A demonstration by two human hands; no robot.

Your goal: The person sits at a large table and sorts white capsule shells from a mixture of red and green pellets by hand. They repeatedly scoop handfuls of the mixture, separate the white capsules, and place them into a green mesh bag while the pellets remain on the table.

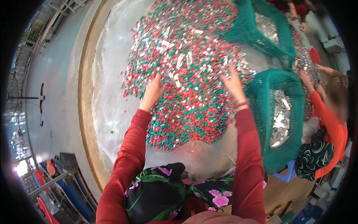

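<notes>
A broad, thin heap of small red, green and white pellet-like pieces [186, 123] lies in front of me on clear plastic sheeting [112, 123]. Scattered among them are longer clear and whitish strips [179, 61]. My left hand [152, 92] is at the heap's left side, its index finger stretched forward and nothing visible in it. On the right, my right hand [235, 86] reaches over the heap near several clear strips. Its fingers are apart and slightly blurred, and I see nothing held.
Close on my right stands a green mesh basket [257, 123] with clear strips inside; a second green basket [242, 22] holds more, farther off. Beyond them a person in an orange top [324, 112] reaches toward another heap. A raised ledge [82, 93] runs along the left.
</notes>
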